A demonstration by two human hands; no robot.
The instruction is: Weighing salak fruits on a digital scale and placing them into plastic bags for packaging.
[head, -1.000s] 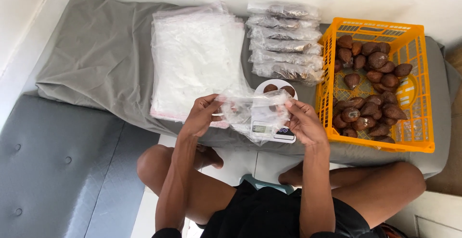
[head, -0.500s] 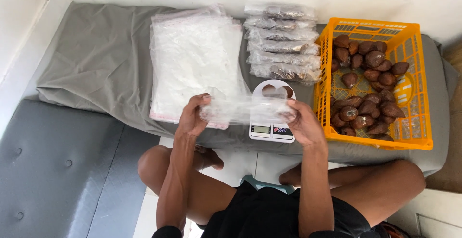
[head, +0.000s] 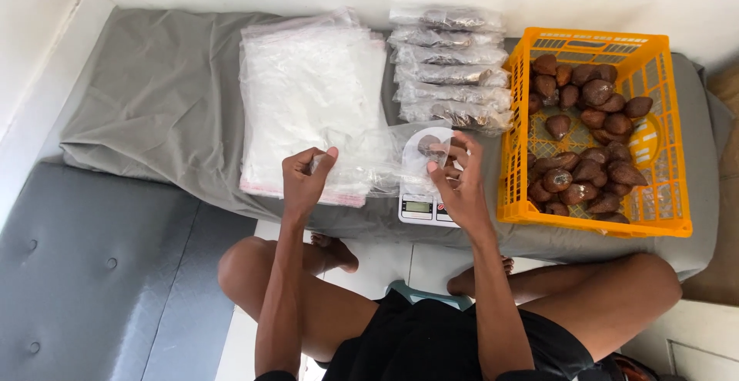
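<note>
Clear plastic bag (head: 369, 167) sits stretched between our two hands, right above the small white scale (head: 422, 196) at the middle of the grey cloth (head: 162, 104). Our left hand (head: 305, 181) pinches the bag's left edge between thumb and fingers; our right hand (head: 459, 185) grips the other edge, fingers curled on the film. To do this well, we judge, keep both edges taut and the mouth open over the scale pan. At 3 o'clock of the scale stands the orange crate (head: 662, 223) of brown scaly fruits (head: 596, 92); at 12 o'clock lie filled bags (head: 450, 65), at 10 o'clock a stack of empty bags (head: 304, 96). The scale's pan is mostly hidden behind the film, its display too small to read, and whether anything is inside the bag is hard to tell.
</note>
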